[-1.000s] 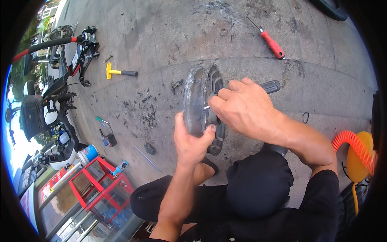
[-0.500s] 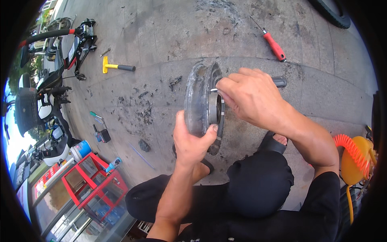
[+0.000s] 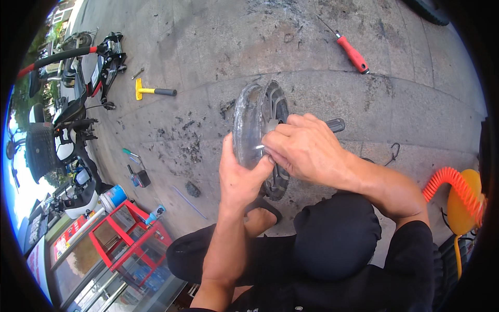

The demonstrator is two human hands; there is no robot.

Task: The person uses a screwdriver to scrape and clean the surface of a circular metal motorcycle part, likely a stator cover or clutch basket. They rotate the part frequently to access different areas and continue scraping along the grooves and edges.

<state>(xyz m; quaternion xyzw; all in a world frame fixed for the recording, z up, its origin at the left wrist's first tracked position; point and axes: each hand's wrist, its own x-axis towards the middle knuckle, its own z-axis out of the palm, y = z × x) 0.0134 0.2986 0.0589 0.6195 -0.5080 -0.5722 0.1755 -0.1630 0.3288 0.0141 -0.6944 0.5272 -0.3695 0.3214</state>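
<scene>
My left hand [image 3: 239, 177] is closed on a worn, scuffed grey wheel rim [image 3: 244, 109] with a dark, patterned face [image 3: 275, 104] on its right side, held upright between my legs. My right hand [image 3: 306, 148] is closed on a tool with a dark, ribbed handle [image 3: 335, 125] sticking out to the right; a short silvery piece [image 3: 260, 147] shows at my fingertips against the rim. Much of the tool and of the wheel's face is hidden by that hand.
Around me lie a red-handled screwdriver [image 3: 353, 54], a yellow hammer [image 3: 156, 91], small tools [image 3: 140, 178] and dark debris. Two-wheelers [image 3: 73, 104] stand left, a red-framed box [image 3: 125, 239] lower left, a yellow coiled-hose reel [image 3: 462, 197] right, a tyre [image 3: 431, 13] top right.
Since half a second ago my right hand and the dark handle have moved down and leftward across the rim. The wheel and my left hand have shifted slightly left.
</scene>
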